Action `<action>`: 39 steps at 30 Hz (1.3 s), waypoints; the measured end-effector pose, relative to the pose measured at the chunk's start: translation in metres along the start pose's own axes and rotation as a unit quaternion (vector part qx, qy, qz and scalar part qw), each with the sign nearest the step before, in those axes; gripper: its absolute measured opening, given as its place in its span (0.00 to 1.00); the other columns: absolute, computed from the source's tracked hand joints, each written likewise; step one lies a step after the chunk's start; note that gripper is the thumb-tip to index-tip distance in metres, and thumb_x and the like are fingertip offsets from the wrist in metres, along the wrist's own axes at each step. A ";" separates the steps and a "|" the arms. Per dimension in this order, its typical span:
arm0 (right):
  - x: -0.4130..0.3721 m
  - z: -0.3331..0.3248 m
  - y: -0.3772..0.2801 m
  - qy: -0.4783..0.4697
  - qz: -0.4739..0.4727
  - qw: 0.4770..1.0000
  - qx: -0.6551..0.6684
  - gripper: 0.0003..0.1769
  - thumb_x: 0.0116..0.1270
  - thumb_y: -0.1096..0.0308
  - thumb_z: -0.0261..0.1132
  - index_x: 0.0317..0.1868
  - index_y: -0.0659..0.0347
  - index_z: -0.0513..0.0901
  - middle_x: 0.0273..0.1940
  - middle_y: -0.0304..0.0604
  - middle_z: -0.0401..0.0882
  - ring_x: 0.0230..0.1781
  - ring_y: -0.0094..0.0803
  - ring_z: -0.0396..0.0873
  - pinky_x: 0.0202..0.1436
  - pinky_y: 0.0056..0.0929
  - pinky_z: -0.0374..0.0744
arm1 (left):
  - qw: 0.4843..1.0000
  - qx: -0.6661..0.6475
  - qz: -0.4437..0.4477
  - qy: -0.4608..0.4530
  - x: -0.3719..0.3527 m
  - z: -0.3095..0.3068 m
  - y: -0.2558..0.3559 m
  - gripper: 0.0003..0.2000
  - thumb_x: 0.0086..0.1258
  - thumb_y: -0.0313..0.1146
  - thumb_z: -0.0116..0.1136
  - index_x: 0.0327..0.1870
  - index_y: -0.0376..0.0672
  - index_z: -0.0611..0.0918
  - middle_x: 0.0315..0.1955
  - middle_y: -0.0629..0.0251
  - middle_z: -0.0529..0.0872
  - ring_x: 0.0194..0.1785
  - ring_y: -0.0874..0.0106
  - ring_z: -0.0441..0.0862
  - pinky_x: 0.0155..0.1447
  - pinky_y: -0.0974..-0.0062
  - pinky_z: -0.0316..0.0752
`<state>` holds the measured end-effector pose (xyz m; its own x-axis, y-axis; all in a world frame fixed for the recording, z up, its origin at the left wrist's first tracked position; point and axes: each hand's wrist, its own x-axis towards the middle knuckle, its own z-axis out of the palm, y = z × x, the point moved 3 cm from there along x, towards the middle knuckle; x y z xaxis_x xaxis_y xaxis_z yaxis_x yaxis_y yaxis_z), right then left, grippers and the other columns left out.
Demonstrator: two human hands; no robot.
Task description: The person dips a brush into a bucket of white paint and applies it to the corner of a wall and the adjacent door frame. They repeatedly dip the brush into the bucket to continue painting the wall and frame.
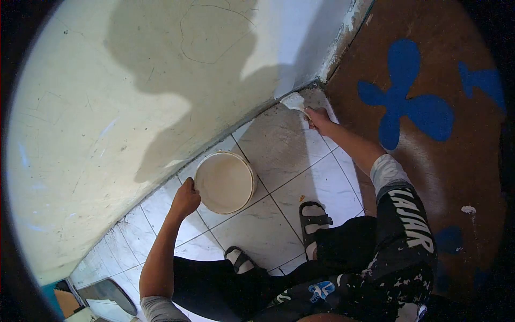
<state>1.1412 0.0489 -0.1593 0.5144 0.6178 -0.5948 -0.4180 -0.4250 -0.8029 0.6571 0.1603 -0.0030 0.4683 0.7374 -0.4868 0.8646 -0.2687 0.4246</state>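
A round bucket [255, 182] with pale paint [225, 180] inside hangs or stands over the tiles before me. My left hand [185, 198] is closed at its left rim. My right hand [318, 119] is wrapped round the handle of a wide paintbrush [293, 101]. White paint coats the brush, and its bristles lie close to the bottom edge of the cream wall [161, 70], near the corner. Part of that wall by the corner looks whiter than the rest.
White tiles [284, 188] cover the floor, with my sandalled feet [313, 220] on them. On the right stands a brown surface [354, 112] with blue painted shapes [399, 99]. A grey rounded object [115, 295] lies at the lower left.
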 end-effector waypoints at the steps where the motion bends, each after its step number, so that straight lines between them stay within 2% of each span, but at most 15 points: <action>1: 0.001 0.002 0.000 -0.004 0.001 1.000 0.008 0.14 0.67 0.61 0.64 0.35 0.66 0.77 0.26 0.44 0.76 0.14 0.24 0.64 0.15 0.29 0.64 | 1.000 -0.005 0.002 -0.002 0.000 -0.001 0.001 0.09 0.65 0.30 0.48 0.38 0.32 0.73 0.38 0.37 0.79 0.46 0.44 0.78 0.50 0.55 0.72; 9: 0.014 0.011 0.001 -0.002 -0.001 1.000 0.003 0.13 0.68 0.61 0.61 0.34 0.63 0.77 0.26 0.42 0.75 0.13 0.21 0.61 0.16 0.26 0.61 | 1.000 0.001 -0.012 -0.001 0.000 0.001 -0.002 0.09 0.66 0.30 0.48 0.39 0.31 0.73 0.37 0.37 0.80 0.44 0.44 0.79 0.49 0.55 0.72; 12: 0.000 0.014 -0.011 0.003 -0.024 1.000 -0.007 0.12 0.68 0.60 0.62 0.34 0.62 0.78 0.26 0.41 0.76 0.13 0.20 0.61 0.16 0.26 0.61 | 1.000 0.004 -0.008 -0.001 0.001 0.004 -0.007 0.10 0.66 0.30 0.48 0.41 0.31 0.73 0.37 0.37 0.80 0.44 0.44 0.79 0.49 0.56 0.72; 14: -0.009 0.016 -0.018 -0.018 -0.058 0.998 0.014 0.13 0.66 0.61 0.64 0.33 0.63 0.76 0.23 0.40 0.73 0.14 0.24 0.64 0.16 0.29 0.65 | 1.000 -0.001 -0.011 0.002 0.000 0.003 -0.004 0.10 0.66 0.30 0.48 0.41 0.31 0.73 0.38 0.37 0.80 0.45 0.44 0.79 0.49 0.56 0.73; 18: -0.050 0.012 -0.056 -0.045 -0.040 0.998 0.032 0.12 0.67 0.60 0.62 0.35 0.61 0.76 0.23 0.38 0.72 0.13 0.23 0.63 0.16 0.28 0.64 | 1.000 -0.008 -0.014 -0.001 -0.003 0.003 -0.003 0.11 0.66 0.31 0.50 0.42 0.31 0.74 0.40 0.37 0.81 0.47 0.45 0.80 0.50 0.56 0.73; 20: -0.075 0.011 -0.084 -0.109 -0.099 0.984 0.101 0.11 0.69 0.59 0.60 0.39 0.59 0.76 0.24 0.37 0.72 0.13 0.20 0.62 0.15 0.27 0.63 | 1.000 -0.015 -0.015 -0.005 -0.001 0.004 -0.008 0.11 0.66 0.32 0.51 0.42 0.31 0.74 0.40 0.37 0.81 0.48 0.44 0.80 0.51 0.56 0.73; 21: -0.086 0.008 -0.097 -0.108 -0.098 0.984 0.101 0.11 0.69 0.59 0.60 0.39 0.59 0.76 0.24 0.37 0.72 0.13 0.20 0.62 0.15 0.27 0.63 | 1.000 -0.006 -0.004 0.000 0.001 0.004 -0.009 0.10 0.65 0.30 0.50 0.43 0.32 0.73 0.39 0.36 0.82 0.46 0.42 0.80 0.49 0.53 0.73; 23: -0.101 -0.001 -0.117 -0.100 -0.155 0.980 0.080 0.11 0.69 0.58 0.59 0.41 0.57 0.75 0.25 0.37 0.73 0.12 0.18 0.62 0.15 0.26 0.62 | 1.000 0.003 0.009 0.002 0.001 0.005 -0.006 0.10 0.64 0.27 0.49 0.44 0.33 0.72 0.37 0.36 0.82 0.45 0.40 0.80 0.48 0.51 0.73; 27: -0.104 -0.014 -0.098 -0.074 -0.143 0.980 0.119 0.11 0.69 0.58 0.59 0.39 0.58 0.76 0.24 0.37 0.72 0.12 0.19 0.62 0.15 0.24 0.61 | 1.000 0.015 0.009 0.006 -0.002 0.003 -0.003 0.10 0.64 0.27 0.49 0.43 0.32 0.71 0.37 0.36 0.82 0.45 0.40 0.80 0.47 0.50 0.72; 30: -0.074 -0.033 -0.054 -0.037 -0.154 0.986 0.058 0.13 0.69 0.58 0.59 0.37 0.60 0.76 0.23 0.37 0.72 0.12 0.21 0.63 0.14 0.26 0.61 | 1.000 0.015 0.006 0.010 -0.004 0.002 -0.001 0.10 0.64 0.28 0.49 0.43 0.32 0.71 0.37 0.36 0.82 0.45 0.39 0.79 0.47 0.49 0.72; 32: -0.051 -0.043 -0.031 0.039 -0.090 0.994 -0.039 0.12 0.69 0.58 0.59 0.37 0.58 0.75 0.23 0.36 0.72 0.12 0.19 0.60 0.15 0.22 0.62 | 1.000 0.011 0.004 0.011 -0.003 0.002 -0.002 0.10 0.64 0.28 0.49 0.43 0.32 0.71 0.37 0.35 0.82 0.45 0.39 0.79 0.47 0.49 0.72; 35: -0.032 -0.046 -0.020 -0.005 -0.059 0.997 -0.042 0.13 0.69 0.57 0.59 0.36 0.58 0.76 0.23 0.36 0.72 0.13 0.19 0.61 0.15 0.23 0.62 | 1.000 0.016 0.001 0.002 0.000 0.003 -0.005 0.10 0.64 0.28 0.49 0.42 0.32 0.71 0.38 0.35 0.81 0.46 0.39 0.79 0.47 0.49 0.72; 39: 0.017 -0.057 -0.004 0.022 -0.042 0.997 -0.054 0.14 0.69 0.55 0.60 0.35 0.58 0.76 0.23 0.35 0.71 0.13 0.21 0.62 0.14 0.25 0.63 | 1.000 0.001 -0.006 -0.005 0.000 0.001 -0.005 0.10 0.64 0.29 0.50 0.40 0.32 0.72 0.38 0.36 0.82 0.46 0.40 0.80 0.47 0.52 0.73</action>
<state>1.1944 0.0234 -0.1692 0.5767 0.6258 -0.5251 -0.2912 -0.4431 -0.8478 0.6529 0.1611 -0.0066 0.4598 0.7343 -0.4994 0.8704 -0.2611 0.4175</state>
